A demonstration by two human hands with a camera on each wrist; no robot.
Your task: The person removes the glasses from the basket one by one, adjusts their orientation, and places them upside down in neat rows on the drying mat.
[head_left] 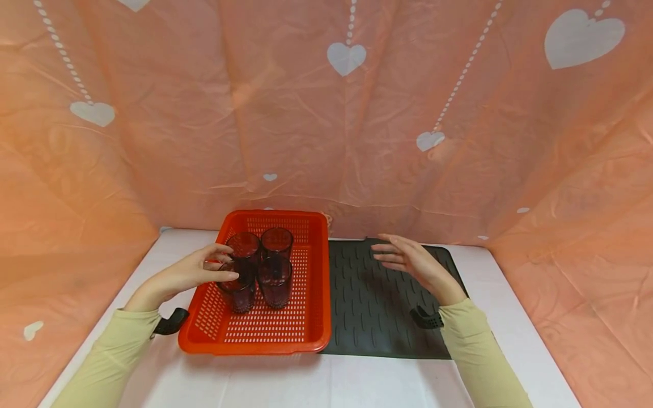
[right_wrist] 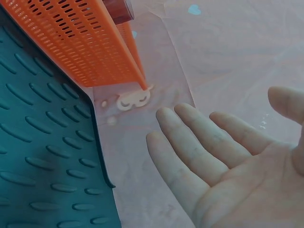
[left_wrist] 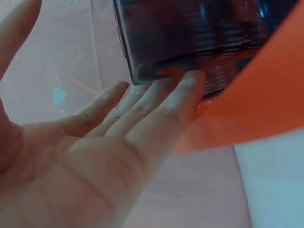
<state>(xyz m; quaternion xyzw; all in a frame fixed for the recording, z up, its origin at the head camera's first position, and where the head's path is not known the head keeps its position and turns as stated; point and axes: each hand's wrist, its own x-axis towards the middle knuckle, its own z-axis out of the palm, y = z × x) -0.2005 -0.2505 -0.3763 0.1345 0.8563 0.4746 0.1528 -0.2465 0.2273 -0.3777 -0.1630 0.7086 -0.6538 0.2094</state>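
Several dark purple drinking glasses stand close together at the left of a red-orange plastic basket [head_left: 255, 347]. My left hand [head_left: 191, 271] is over the basket's left side, at the rim of the front left glass [head_left: 244, 299]. Its fingers are spread, with the fingertips right beside the glass [left_wrist: 175, 38] in the left wrist view; whether they touch is hard to tell. My right hand [head_left: 414, 265] hovers above the dark ribbed mat [head_left: 357, 326], fingers extended and thumb apart, with nothing in it.
The basket stands against the mat's left edge, on a white table [head_left: 275, 385]. A pink-orange curtain [head_left: 316, 136] with white hearts surrounds the table at the back and sides. Black bands [head_left: 172, 321] are worn at both wrists.
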